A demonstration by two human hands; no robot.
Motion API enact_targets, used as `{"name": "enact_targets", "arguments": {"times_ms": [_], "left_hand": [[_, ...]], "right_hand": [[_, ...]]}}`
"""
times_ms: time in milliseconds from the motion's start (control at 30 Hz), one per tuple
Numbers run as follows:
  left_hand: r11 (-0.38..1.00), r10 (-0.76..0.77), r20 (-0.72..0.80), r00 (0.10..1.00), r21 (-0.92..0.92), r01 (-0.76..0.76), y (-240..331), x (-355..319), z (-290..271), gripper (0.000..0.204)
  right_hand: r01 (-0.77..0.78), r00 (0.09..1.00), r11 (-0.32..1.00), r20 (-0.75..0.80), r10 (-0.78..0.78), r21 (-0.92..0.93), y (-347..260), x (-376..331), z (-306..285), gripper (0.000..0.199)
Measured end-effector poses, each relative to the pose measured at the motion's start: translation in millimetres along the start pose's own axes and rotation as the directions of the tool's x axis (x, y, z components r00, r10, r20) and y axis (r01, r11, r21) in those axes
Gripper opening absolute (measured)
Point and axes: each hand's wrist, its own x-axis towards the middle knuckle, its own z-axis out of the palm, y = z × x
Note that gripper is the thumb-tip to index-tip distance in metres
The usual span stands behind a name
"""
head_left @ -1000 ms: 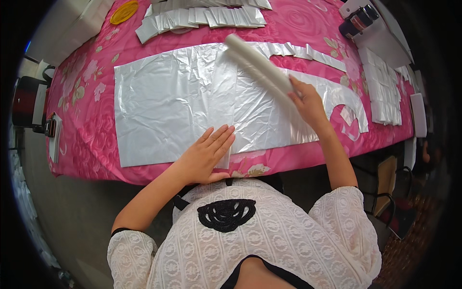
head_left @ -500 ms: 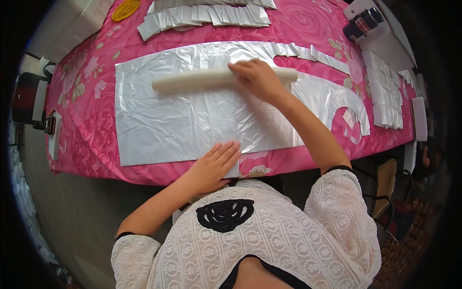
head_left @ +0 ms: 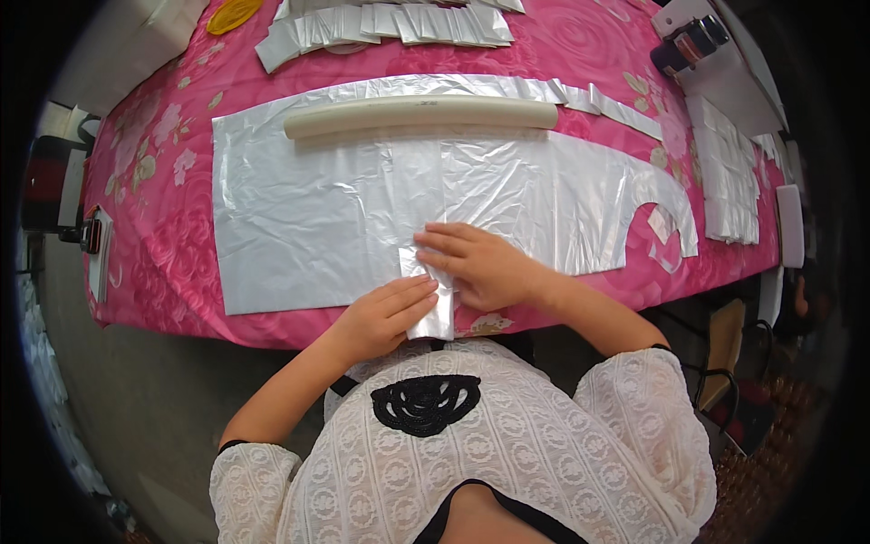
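A wide sheet of thin, silvery-white plastic film (head_left: 299,218), creased and cut with curved edges at its right end, lies flat before me. Across its far part rests a long off-white tube (head_left: 421,116), which neither hand touches. Close to my body is a narrow folded strip of the same film (head_left: 441,317), upright to the table's near edge. My left hand (head_left: 390,313) lies on the strip's left side with its fingers stretched out. Just beyond it, my right hand (head_left: 480,263) rests over the strip's far right part, fingers extended and its thumb partly hidden.
A pink floral cloth (head_left: 163,245) covers the table. Rows of folded film (head_left: 390,27) lie at the far side, near a yellow item (head_left: 233,14). At the right are a stack of folded film (head_left: 725,172), a dark bottle (head_left: 689,45) and a white box (head_left: 725,68).
My right hand has let go of the tube and come back toward me onto the strip. The tube now lies slightly farther away. My left hand has shifted slightly left and nearer.
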Motion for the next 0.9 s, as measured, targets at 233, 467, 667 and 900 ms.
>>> {"name": "enact_targets", "arguments": {"times_ms": [233,467,667,900], "left_hand": [[0.953,-0.185,-0.032,0.982,0.237,0.187,-4,22,-17,0.050],[0.838,-0.544,-0.208,0.813,-0.194,0.511,-16,41,-16,0.036],[0.839,-0.539,-0.364,0.760,-0.158,0.520,-25,55,-16,0.051],[0.806,-0.480,-0.046,0.876,0.371,0.461,-22,49,14,0.068]], "right_hand": [[-0.090,0.980,0.972,-0.191,0.048,-0.216,0,-5,16,0.036],[-0.371,0.893,0.922,-0.230,0.386,0.107,11,13,0,0.019],[-0.719,0.635,0.538,0.103,0.765,0.440,23,44,-23,0.023],[-0.738,0.622,0.590,-0.009,0.783,0.327,19,44,-16,0.025]]}}
